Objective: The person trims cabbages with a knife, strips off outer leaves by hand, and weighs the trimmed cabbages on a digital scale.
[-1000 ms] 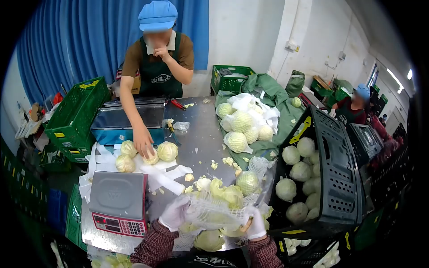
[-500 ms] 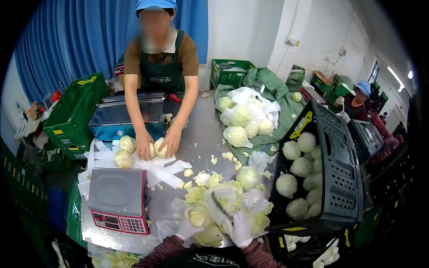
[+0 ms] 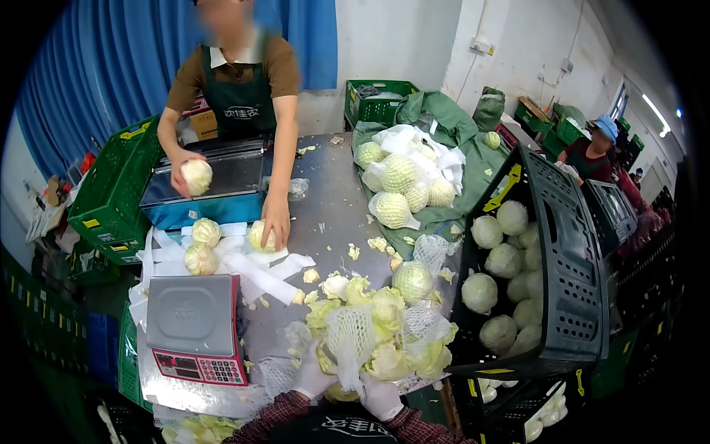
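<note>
Gloved left hand curled round a pale cabbage, partly hidden by a mesh net; gloved right hand apparently closed on the net's lower end. Net seemingly only part-way over, with loose leaves heaped just ahead and a netted cabbage beyond. To the right, a black crate full of pale heads, coverings unclear; beneath, a darker crate with white produce. To the left, a scale, then two unnetted cabbages near white strips. Across the table, a co-worker with one unnetted cabbage raised and another under the other hand. Beside them, stacked green crates, contents hidden. Farther right, several netted cabbages, apparently done, on green cloth; behind, a green crate with grey and white material inside
</note>
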{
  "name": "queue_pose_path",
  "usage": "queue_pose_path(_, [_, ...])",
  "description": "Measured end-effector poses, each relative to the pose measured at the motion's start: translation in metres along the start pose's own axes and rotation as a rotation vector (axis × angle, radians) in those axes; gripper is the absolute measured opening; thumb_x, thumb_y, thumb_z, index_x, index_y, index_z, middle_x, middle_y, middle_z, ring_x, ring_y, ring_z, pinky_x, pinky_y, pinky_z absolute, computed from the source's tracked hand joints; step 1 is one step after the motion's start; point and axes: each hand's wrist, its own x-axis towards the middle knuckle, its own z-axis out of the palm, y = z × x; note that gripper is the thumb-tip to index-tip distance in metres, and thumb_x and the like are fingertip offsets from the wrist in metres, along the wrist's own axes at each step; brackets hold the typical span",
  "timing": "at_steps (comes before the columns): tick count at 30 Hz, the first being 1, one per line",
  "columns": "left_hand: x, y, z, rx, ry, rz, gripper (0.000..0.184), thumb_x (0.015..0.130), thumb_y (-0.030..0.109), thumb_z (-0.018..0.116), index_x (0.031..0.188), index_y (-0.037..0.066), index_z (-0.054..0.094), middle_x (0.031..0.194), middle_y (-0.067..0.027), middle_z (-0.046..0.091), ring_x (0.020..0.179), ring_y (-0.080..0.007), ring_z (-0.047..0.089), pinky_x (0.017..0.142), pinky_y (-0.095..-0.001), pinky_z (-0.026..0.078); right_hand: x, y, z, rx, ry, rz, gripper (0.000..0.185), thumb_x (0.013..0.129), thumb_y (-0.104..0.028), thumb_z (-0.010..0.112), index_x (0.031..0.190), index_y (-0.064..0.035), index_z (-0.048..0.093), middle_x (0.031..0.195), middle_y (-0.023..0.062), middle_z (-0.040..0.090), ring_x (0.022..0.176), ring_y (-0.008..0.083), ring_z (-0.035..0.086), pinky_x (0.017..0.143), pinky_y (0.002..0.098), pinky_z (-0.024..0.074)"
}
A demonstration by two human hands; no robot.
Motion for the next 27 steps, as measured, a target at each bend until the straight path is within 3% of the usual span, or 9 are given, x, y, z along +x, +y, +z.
queue_pose_path(8, [0.000,0.011,0.002,0.008,0.072,0.079,0.099,0.056,0.018,0.088,0.135,0.000,0.031,0.127,-0.0221,0.045,0.121,-0.0327,0.044,0.104,-0.0386,0.036,0.079,0.046,0.015,-0.173,0.040,0.079,0.024,0.092,-0.032,0.052,0.098,-0.0097,0.056,0.062,0.0141,0.061,0.055,0.0351,0.061,0.052,0.0452,0.0486])
queue_pose_path(12, [-0.015,-0.010,0.002,0.022,0.122,0.144,0.099,0.057,0.018,0.088,0.135,0.000,0.029,0.126,-0.0206,0.045,0.120,-0.0302,0.045,0.103,-0.0381,0.038,0.145,0.049,-0.056,-0.151,0.185,0.201,0.026,0.089,-0.032,0.053,0.093,-0.0084,0.061,0.072,0.0146,0.065,0.062,0.0334,0.064,0.055,0.0450,0.0503])
queue_pose_path(16, [-0.009,0.008,-0.018,-0.327,-0.001,0.137,0.100,0.059,0.014,0.087,0.138,0.002,0.026,0.132,-0.0177,0.040,0.122,-0.0270,0.044,0.102,-0.0380,0.040,0.155,0.069,-0.065,-0.268,-0.070,0.138,0.028,0.087,-0.032,0.056,0.096,-0.0066,0.059,0.079,0.0152,0.068,0.070,0.0344,0.066,0.059,0.0459,0.0509])
queue_pose_path(18, [-0.004,0.022,-0.024,-0.420,-0.021,0.199,0.101,0.060,0.013,0.087,0.139,0.003,0.024,0.135,-0.0166,0.038,0.124,-0.0265,0.043,0.102,-0.0380,0.041,0.132,0.030,-0.102,-0.199,0.029,0.170,0.033,0.084,-0.030,0.060,0.106,-0.0051,0.062,0.083,0.0164,0.068,0.071,0.0352,0.065,0.062,0.0437,0.0518])
queue_pose_path(21, [-0.001,0.023,-0.014,-0.703,-0.006,0.100,0.102,0.064,0.008,0.083,0.143,0.006,0.019,0.137,-0.0151,0.036,0.127,-0.0269,0.041,0.103,-0.0399,0.040,0.104,0.035,-0.088,0.001,0.310,0.035,0.045,0.084,-0.028,0.064,0.120,-0.0035,0.055,0.080,0.0176,0.066,0.068,0.0309,0.066,0.060,0.0417,0.0513])
queue_pose_path(23, [0.013,0.011,-0.002,-1.099,-0.103,-0.142,0.101,0.066,0.006,0.080,0.144,0.008,0.016,0.138,-0.0145,0.035,0.127,-0.0277,0.041,0.104,-0.0407,0.040,0.103,0.059,-0.055,0.506,0.087,0.163,0.049,0.084,-0.028,0.067,0.125,-0.0052,0.051,0.074,0.0128,0.064,0.063,0.0207,0.065,0.051,0.0346,0.0481])
queue_pose_path(24, [0.020,0.016,0.002,-1.229,-0.134,-0.225,0.101,0.067,0.005,0.079,0.145,0.009,0.016,0.139,-0.0143,0.035,0.127,-0.0280,0.040,0.104,-0.0409,0.040,0.099,0.058,-0.054,0.500,0.096,0.159,0.049,0.084,-0.028,0.067,0.125,-0.0052,0.051,0.074,0.0128,0.064,0.063,0.0207,0.065,0.051,0.0346,0.0481])
queue_pose_path(26, [0.006,0.057,0.000,-1.179,0.003,-0.147,0.097,0.070,0.004,0.077,0.145,0.008,0.016,0.139,-0.0144,0.033,0.127,-0.0292,0.041,0.103,-0.0414,0.041,0.079,0.007,-0.073,1.241,-0.121,0.581,0.049,0.086,-0.030,0.066,0.127,-0.0080,0.049,0.077,0.0055,0.060,0.059,0.0111,0.059,0.046,0.0256,0.0427])
queue_pose_path(27, [-0.002,0.068,0.000,-1.157,0.047,-0.127,0.095,0.070,0.004,0.076,0.144,0.008,0.017,0.139,-0.0144,0.033,0.127,-0.0295,0.041,0.102,-0.0415,0.042,0.076,0.010,-0.056,1.248,-0.120,0.586,0.049,0.086,-0.030,0.066,0.127,-0.0080,0.049,0.077,0.0055,0.060,0.059,0.0111,0.059,0.046,0.0256,0.0427])
